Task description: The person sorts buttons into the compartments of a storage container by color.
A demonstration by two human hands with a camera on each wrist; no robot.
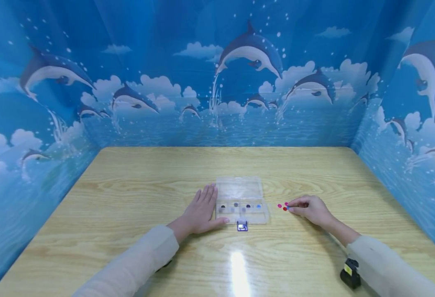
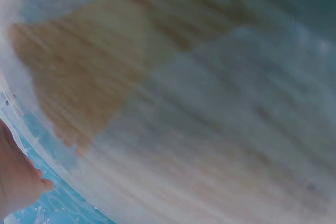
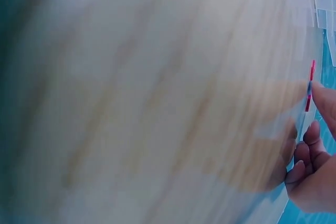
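A clear plastic compartment box (image 1: 255, 218) lies on the table with its lid (image 1: 239, 187) folded back. Small round pieces, two dark, one grey and one blue, sit in its back row. My left hand (image 1: 203, 210) rests with fingers spread along the box's left side, thumb at the front left corner. To the right of the box, my right hand (image 1: 311, 209) pinches a small blue disc (image 1: 288, 207) between thumb and forefinger, low over the table. Several small red and pink discs (image 1: 279, 206) lie right at those fingertips.
The wood-grain table (image 1: 146, 173) reaches back to a blue dolphin-print curtain (image 1: 158, 123), which also hangs at both sides. A blue latch (image 1: 242, 226) sticks out from the box's front. A black device (image 1: 351, 273) is at the right wrist.
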